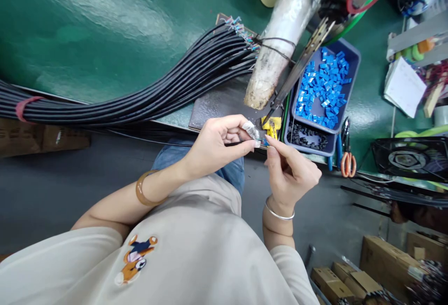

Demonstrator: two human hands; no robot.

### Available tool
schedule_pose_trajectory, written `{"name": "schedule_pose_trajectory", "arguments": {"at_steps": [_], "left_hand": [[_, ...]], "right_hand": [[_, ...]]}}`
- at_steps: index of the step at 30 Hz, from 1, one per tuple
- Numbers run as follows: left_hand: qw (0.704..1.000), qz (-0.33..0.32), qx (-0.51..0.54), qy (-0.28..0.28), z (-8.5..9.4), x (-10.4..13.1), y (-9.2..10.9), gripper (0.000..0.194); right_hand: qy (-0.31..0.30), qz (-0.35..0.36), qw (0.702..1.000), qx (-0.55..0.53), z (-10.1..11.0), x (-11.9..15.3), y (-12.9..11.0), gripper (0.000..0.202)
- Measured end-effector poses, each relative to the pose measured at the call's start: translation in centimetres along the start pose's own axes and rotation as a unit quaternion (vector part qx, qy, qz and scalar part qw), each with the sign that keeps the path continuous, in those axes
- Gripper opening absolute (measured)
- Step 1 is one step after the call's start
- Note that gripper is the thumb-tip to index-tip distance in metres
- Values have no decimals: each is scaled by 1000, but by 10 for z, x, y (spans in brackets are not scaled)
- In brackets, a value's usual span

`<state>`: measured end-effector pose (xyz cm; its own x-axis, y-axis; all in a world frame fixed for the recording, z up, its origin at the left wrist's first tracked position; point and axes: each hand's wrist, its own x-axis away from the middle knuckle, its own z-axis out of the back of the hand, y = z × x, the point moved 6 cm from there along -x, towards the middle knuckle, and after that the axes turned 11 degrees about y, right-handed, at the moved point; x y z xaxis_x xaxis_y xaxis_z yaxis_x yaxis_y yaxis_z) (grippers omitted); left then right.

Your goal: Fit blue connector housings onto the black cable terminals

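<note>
My left hand (224, 144), with white tape round one fingertip, pinches the end of a black cable (182, 144) between thumb and finger. Thin wires stick out of that end. Opposite it, the thumb and forefinger of my right hand (290, 165) close on a small blue connector (265, 142) at the wire ends. The fingertips partly cover it, so I cannot tell whether the wires sit inside. Just beyond my fingers is a yellow block (272, 127), with the tip of a long metal tool (297, 69) above it.
A thick bundle of black cables (157, 93) lies along the green table (105, 25). To the right stand a tray of blue connectors (324, 88) and a tray of small black parts (308, 138). A whitish pipe (276, 48) slants overhead; orange-handled scissors (348, 164) lie near the edge.
</note>
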<state>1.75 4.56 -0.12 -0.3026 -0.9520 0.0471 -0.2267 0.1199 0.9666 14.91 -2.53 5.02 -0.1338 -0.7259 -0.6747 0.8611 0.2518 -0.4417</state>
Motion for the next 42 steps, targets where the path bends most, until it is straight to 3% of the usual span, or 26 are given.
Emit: {"name": "schedule_pose_trajectory", "arguments": {"at_steps": [3,8,13,20,25,31,34,39,42], "left_hand": [[1000,-16,-15,-1,-1,1,0,11],[996,-59,-58,14,0,2,-1,8],[997,-64,-44,28,1,3,-3,8],[996,-74,-40,41,0,1,3,7],[997,-66,-21,22,-3,0,1,8],[999,-16,-5,28,-1,-1,-4,9],[1000,-5,17,24,0,-2,-5,11],[1000,-3,9,26,0,-2,-8,12],[999,4,13,36,2,-2,-10,14]], "right_hand": [[0,-43,999,-6,-2,2,6,21],[-50,-88,995,-25,-9,5,8,6],[-43,-117,991,-55,-15,9,10,4],[71,-167,979,-89,-7,9,22,3],[4,-203,969,-140,-18,8,26,6],[34,-114,990,-73,-14,7,19,2],[29,-100,994,-47,-10,7,17,10],[17,-5,1000,11,-6,7,6,20],[6,-4,1000,11,-8,8,6,21]]}}
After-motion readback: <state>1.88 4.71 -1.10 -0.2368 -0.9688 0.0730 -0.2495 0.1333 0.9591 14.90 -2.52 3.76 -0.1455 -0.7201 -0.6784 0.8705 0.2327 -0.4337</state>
